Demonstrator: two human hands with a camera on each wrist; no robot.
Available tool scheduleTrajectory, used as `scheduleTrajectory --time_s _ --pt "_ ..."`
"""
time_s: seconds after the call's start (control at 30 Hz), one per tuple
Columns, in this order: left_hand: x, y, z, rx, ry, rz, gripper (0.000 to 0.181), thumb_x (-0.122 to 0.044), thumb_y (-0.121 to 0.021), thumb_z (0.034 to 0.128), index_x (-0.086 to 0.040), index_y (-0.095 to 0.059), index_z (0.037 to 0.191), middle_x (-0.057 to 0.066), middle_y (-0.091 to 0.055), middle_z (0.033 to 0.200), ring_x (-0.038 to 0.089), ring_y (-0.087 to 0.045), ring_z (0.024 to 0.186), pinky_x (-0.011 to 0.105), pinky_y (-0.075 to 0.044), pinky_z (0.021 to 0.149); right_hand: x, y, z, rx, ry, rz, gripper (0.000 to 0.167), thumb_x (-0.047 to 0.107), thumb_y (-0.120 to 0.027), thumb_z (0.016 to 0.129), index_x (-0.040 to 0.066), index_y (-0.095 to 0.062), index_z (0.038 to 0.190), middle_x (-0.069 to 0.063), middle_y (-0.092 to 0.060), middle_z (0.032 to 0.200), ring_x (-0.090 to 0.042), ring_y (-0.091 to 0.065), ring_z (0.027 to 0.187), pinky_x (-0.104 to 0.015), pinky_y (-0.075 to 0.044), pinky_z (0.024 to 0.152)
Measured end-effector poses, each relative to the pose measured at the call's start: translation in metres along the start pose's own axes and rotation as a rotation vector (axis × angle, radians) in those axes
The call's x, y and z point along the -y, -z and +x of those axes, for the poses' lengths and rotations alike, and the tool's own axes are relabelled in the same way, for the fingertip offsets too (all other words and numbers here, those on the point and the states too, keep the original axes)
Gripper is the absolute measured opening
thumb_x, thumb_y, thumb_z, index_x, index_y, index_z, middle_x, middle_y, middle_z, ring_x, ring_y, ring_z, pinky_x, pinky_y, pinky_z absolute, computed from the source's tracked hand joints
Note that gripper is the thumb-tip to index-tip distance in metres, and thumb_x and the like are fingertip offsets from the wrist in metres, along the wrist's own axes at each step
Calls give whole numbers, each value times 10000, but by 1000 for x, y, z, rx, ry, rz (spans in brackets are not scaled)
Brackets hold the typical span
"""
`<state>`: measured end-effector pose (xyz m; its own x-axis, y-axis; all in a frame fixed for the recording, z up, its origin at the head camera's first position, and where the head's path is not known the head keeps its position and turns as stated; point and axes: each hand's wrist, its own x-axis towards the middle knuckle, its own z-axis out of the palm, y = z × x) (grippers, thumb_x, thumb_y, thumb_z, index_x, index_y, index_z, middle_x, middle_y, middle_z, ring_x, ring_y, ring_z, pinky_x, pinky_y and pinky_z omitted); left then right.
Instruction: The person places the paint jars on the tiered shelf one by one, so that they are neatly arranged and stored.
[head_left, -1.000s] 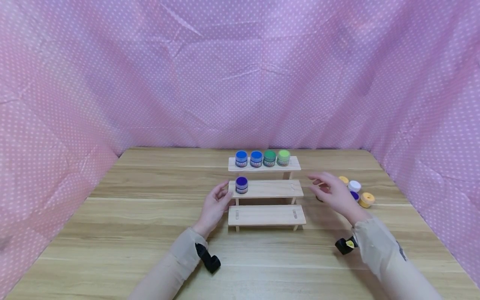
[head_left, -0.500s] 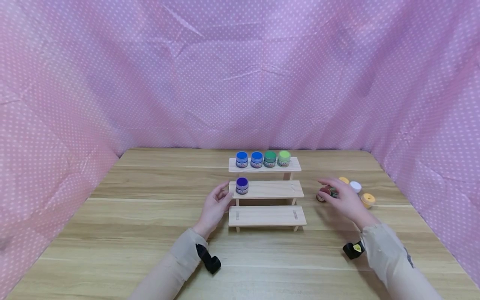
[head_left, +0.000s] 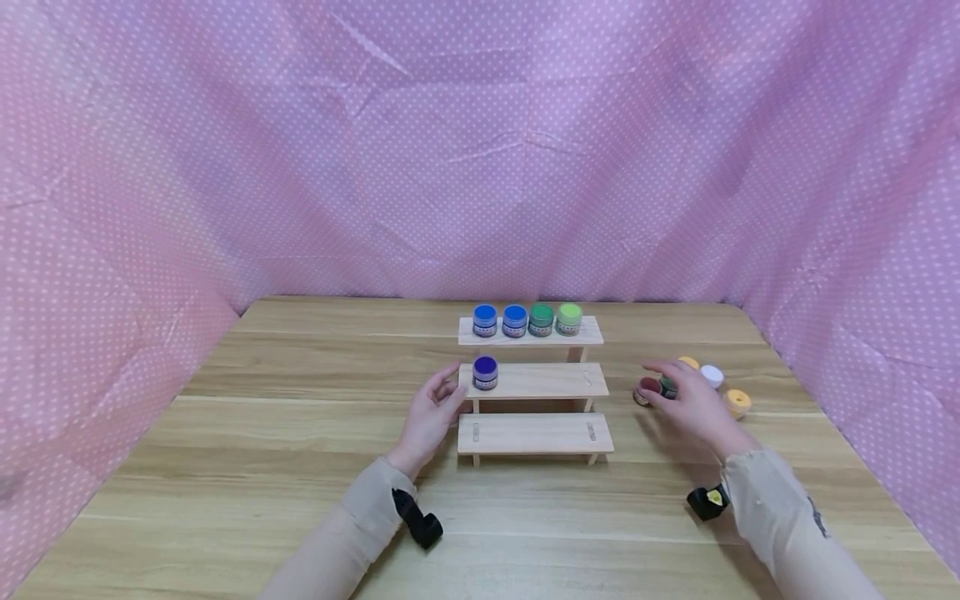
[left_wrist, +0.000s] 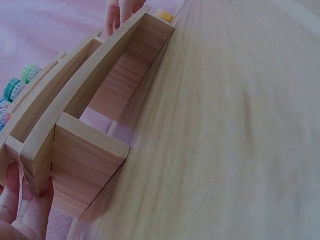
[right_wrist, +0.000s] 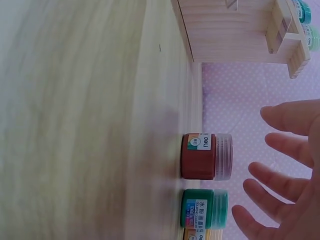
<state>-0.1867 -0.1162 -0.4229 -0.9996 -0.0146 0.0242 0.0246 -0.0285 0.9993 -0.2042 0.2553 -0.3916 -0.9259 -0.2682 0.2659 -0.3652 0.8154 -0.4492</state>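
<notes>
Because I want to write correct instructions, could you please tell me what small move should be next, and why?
Perhaps lower the right hand and pinch the reddish-brown paint jar: the fingers are parted above it and the green paint jar, touching neither. The middle wooden tier bears only the purple paint jar, the top tier four, so another jar seems wanted.

A squat brick-red paint jar (right_wrist: 199,156) with a clear ribbed lid stands on the pale wood-grain tabletop (right_wrist: 90,120); in this sideways view, a green paint jar (right_wrist: 200,209) with a matching lid sits just below it, and a yellow-orange container (right_wrist: 216,235) lower still, mostly hidden; right of the brick-red jar and apart from it, the right hand (right_wrist: 300,200) has its fingers (right_wrist: 277,182) spread, gently bent; above the jar is a pale wooden stand (right_wrist: 225,45); up and right of it, a teal-green jar (right_wrist: 301,11) and a light-green jar (right_wrist: 311,39); behind it, white-dotted pinkish cloth (right_wrist: 235,95).
</notes>
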Motion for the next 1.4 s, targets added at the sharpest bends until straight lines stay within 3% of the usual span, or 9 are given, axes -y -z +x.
scheduleTrajectory --time_s 0.33,0.6,0.83,1.4 --pt "1 0 1 -11 8 14 467 -50 -550 940 -26 -429 1390 130 -626 1028 114 -652 806 244 -553 733 2 -2 4 62 -38 -47 462 166 -655 876 -30 -532 1277 -282 -525 1257 -471 -500 1137 -607 -396 948" --pt "1 0 2 -25 12 37 454 -68 -563 938 -49 -457 1379 137 -626 1046 109 -639 845 242 -546 746 1 -4 6 62 -43 -89 455 183 -662 868 -31 -549 1254 -282 -559 1179 -456 -551 1056 -585 -442 886" --pt "1 0 0 5 2 -16 470 -35 -550 935 -16 -427 1388 119 -629 1015 126 -659 791 260 -559 755 4 -7 6 85 -53 -55 432 148 -649 873 -47 -548 1244 -248 -568 1094 -381 -576 980 -552 -464 862" --pt "0 0 1 -7 3 4 461 -44 -555 935 -15 -439 1380 118 -621 1017 93 -628 794 227 -543 727 0 -11 6 55 -7 -83 348 89 -661 859 -55 -601 1170 -242 -592 1101 -387 -559 1013 -553 -447 886"
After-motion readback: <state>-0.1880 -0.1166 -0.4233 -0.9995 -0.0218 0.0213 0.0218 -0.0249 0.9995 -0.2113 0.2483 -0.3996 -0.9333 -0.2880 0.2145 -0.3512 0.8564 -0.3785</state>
